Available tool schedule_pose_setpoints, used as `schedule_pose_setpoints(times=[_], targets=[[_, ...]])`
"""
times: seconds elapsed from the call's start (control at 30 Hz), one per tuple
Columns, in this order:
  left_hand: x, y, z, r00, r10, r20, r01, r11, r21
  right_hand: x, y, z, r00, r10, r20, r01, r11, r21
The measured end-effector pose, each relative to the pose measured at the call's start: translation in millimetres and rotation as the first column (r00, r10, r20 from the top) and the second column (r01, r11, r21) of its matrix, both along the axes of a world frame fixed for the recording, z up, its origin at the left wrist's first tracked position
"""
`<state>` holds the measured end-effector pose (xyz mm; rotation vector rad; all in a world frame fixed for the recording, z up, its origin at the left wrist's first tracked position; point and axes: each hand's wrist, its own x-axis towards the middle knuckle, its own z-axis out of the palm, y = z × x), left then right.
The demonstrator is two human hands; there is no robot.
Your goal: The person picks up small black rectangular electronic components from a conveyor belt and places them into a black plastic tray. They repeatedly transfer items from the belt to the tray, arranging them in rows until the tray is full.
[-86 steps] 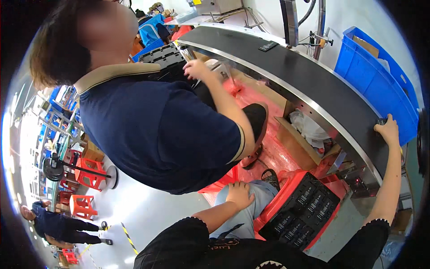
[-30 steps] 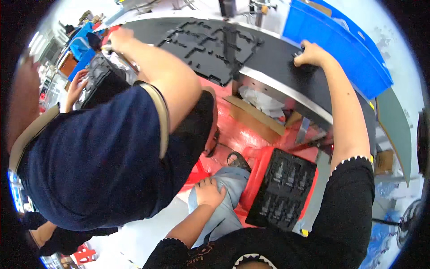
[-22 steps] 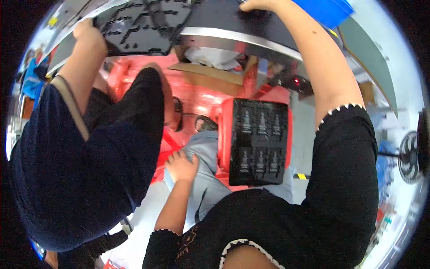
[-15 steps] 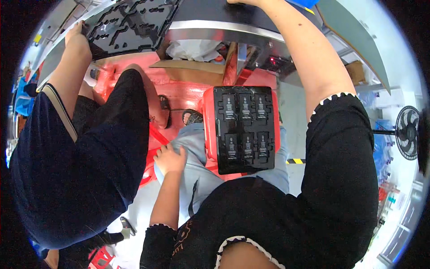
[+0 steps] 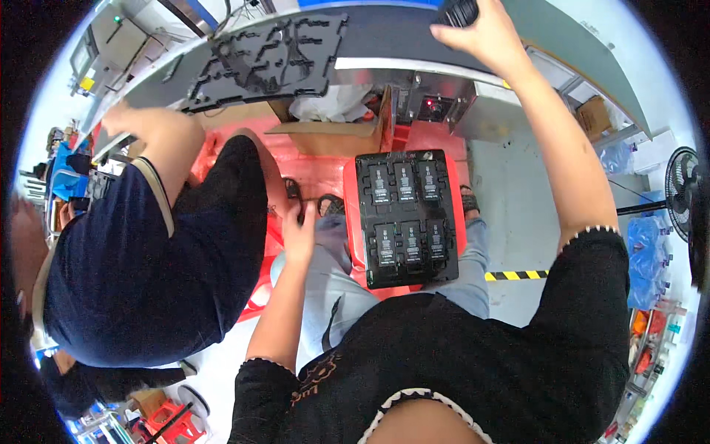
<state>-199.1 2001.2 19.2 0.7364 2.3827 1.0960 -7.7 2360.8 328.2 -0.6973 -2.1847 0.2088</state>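
My right hand [image 5: 488, 41] is up over the dark bench and grips a bundle of thin black pieces [image 5: 460, 13], its ridged edges showing at the top of the picture. What exactly the pieces are cannot be made out. My left hand [image 5: 299, 233] is raised just above my left thigh, thumb and fingers apart, with nothing plain in it. Between my knees, a black tray [image 5: 392, 217] lies on a red stool [image 5: 350, 214]. In its slots sit several flat black batteries [image 5: 409, 240] in two rows.
An empty black slotted tray [image 5: 277, 78] lies on the bench [image 5: 392, 37], overhanging its near edge. Below is an open cardboard box [image 5: 333, 139] with white plastic. Close at my left sits a co-worker in a dark shirt [image 5: 155, 259]. A black fan [image 5: 684, 214] stands far right.
My right hand has come further into view, showing the black bundle. My left hand has lifted off my thigh. The empty tray is further right, and the co-worker's hand has left it.
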Motion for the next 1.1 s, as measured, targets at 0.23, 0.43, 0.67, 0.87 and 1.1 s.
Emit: schedule_pose_setpoints(times=[0.23,0.43,0.67,0.87,1.1], targets=[[7.1,182.6,182.5,0.616,-0.178,0.768,-0.515,0.646,0.563,110.0,-87.1,-17.7,0.975,0.202,-0.095,-0.222,0.929,-0.298],[19.0,196.3,185.7,0.726,-0.091,0.682,-0.574,0.467,0.673,179.7,-149.5,-77.7,0.855,0.209,-0.476,-0.5,0.578,-0.645],[97.6,-4.8,133.7,0.754,-0.163,0.636,-0.344,0.727,0.594,251.6,-175.9,-103.0,0.777,-0.072,-0.625,-0.455,0.622,-0.637],[135.6,-45.8,74.4,0.83,-0.185,0.526,-0.074,0.898,0.433,277.2,-169.2,-101.6,0.747,-0.124,-0.653,-0.391,0.713,-0.583],[151.8,3.3,-50.5,0.922,-0.128,-0.366,0.045,0.973,-0.226,290.8,-175.2,-131.0,0.714,-0.187,-0.674,-0.408,0.672,-0.618]])
